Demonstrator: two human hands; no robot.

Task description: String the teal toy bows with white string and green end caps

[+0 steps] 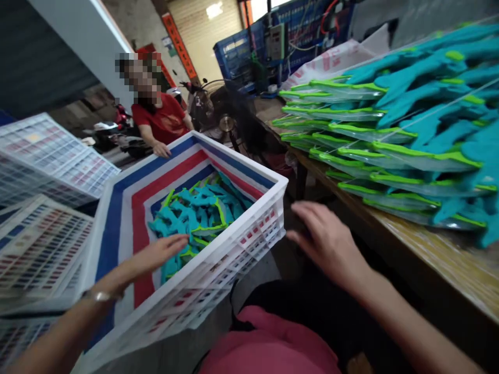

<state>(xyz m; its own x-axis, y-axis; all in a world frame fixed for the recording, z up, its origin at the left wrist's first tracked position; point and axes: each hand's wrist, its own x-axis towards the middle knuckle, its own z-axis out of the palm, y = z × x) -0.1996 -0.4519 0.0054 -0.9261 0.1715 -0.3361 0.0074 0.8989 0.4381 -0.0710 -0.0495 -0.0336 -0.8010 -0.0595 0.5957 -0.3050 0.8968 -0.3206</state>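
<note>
A white plastic crate (241,236) with a red, white and blue striped lining stands in front of me, tilted in the view. Inside it lies a heap of teal and lime-green plastic pieces (195,208). My left hand (161,254) hovers over the crate's near side, fingers stretched out and holding nothing. Just outside the crate's right corner is my right hand (331,241), fingers apart with nothing in them. To the right, stacked rows of similar teal and green pieces (421,109), some with clear parts, cover a table (421,244). Their exact kind is unclear.
A person in a red shirt (166,122) stands beyond the crate, one hand on its far rim. More white crates (47,161) are stacked at the left. Behind are parked motorbikes (198,98) and a large blue crate (241,54).
</note>
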